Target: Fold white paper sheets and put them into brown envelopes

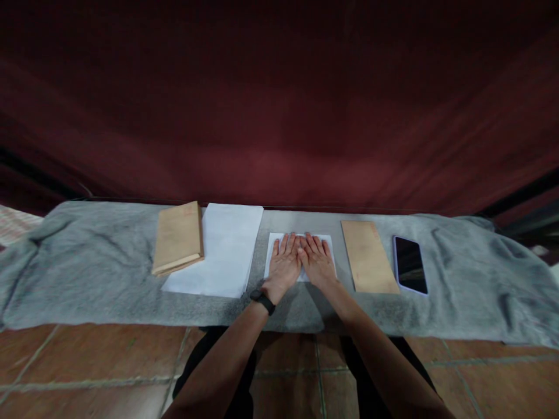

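A white sheet of paper (pixel 302 278), smaller than the sheets to its left, lies on the grey cloth under both my hands. My left hand (pixel 285 261), with a dark band on its wrist, rests flat on the left half, fingers stretched away from me. My right hand (pixel 317 262) presses flat on the right half, its thumb meeting the left hand. Most of the paper is hidden beneath the palms. To the right, apart from my hand, lies a brown envelope (pixel 369 257). White paper sheets (pixel 229 250) lie to the left.
A stack of brown envelopes (pixel 177 238) overlaps the left edge of the white sheets. A phone (pixel 410 265) in a purple case lies right of the single envelope. Grey cloth (pixel 100 262) covers the bench; a dark red curtain (pixel 279 116) hangs behind. The floor (pixel 109 355) is tiled.
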Demonstrator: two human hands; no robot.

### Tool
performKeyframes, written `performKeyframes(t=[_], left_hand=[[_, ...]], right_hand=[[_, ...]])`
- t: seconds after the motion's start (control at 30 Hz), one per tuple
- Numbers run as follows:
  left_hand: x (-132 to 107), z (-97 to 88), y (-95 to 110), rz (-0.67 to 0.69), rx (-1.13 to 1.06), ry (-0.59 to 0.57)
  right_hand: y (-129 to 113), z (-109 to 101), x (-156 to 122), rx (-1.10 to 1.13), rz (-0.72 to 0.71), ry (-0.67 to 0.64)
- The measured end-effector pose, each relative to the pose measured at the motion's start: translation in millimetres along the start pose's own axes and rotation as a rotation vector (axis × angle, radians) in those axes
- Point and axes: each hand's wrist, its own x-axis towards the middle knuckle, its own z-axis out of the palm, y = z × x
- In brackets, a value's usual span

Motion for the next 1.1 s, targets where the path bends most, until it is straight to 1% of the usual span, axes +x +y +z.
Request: performKeyframes(t=[0.23,0.43,0.8,0.97,1.1], left_hand=[[5,7.4,-2,-0.063,0.006,0.015],[2,0.4,-1,-0.076,0.008,0.007],[-21,-6.2,-7,0.013,0.035,-0.003],[-32,-12.1,-12,0.047,0.056,-0.038],[-40,-16.1,-16,0.070,0.054,-0.040]], right_hand=[[-4,3,5,-0.029,0.047,0.040],[-2,2,0,-0.056,0.063,0.040],[5,-1,-27,-0.109,0.007,0.025],[14,-1,-38,-0.116,-0.045,0.059],[24,1,-45,-0.112,-0.053,0.094]])
